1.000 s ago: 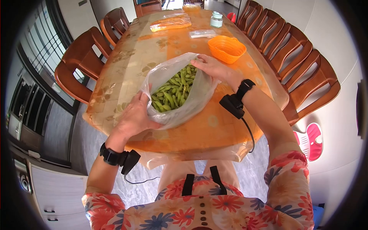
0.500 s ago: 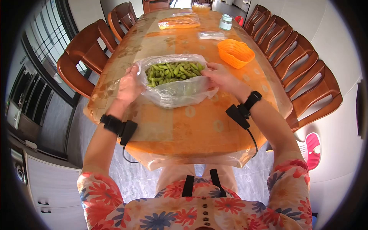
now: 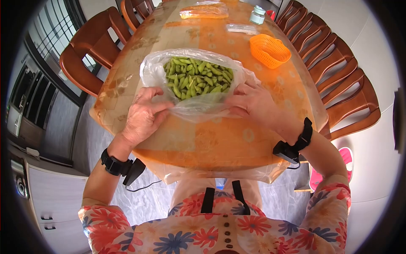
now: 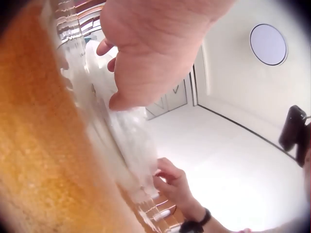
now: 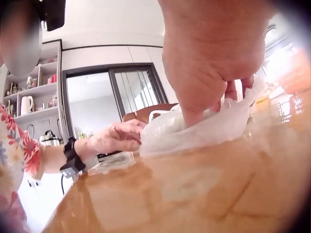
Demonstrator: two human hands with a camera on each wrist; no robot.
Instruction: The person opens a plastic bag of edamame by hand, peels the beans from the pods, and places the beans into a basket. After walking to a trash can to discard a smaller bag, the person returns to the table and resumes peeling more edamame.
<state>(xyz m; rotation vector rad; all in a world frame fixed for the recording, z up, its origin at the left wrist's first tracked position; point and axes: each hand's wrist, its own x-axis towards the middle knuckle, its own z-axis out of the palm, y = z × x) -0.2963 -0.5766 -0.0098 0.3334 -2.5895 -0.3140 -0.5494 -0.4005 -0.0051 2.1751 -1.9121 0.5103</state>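
Observation:
A clear plastic bag (image 3: 152,67) full of green edamame pods (image 3: 196,78) lies on the table with its mouth spread wide. At its near left edge, my left hand (image 3: 144,112) holds the plastic between thumb and fingers. My right hand (image 3: 258,103) grips the near right edge, its fingers bent over the rim. The right wrist view has the thumb against the bag's whitish wall (image 5: 194,141), with the fingertips partly hidden behind the plastic. From the left wrist, the left hand (image 4: 150,53) overlaps the bag's side.
An orange plastic basket (image 3: 270,53) stands on the table (image 3: 203,144) beyond the right hand. Farther back are a flat clear package (image 3: 242,28), a glass jar (image 3: 257,15) and a wrapped orange-coloured package (image 3: 204,11). Wooden chairs (image 3: 357,101) line both sides.
The bag turned from slanting to lying crosswise, and its mouth opened wider. Both hands shifted from its sides to its near edge, the right one coming closer to the body.

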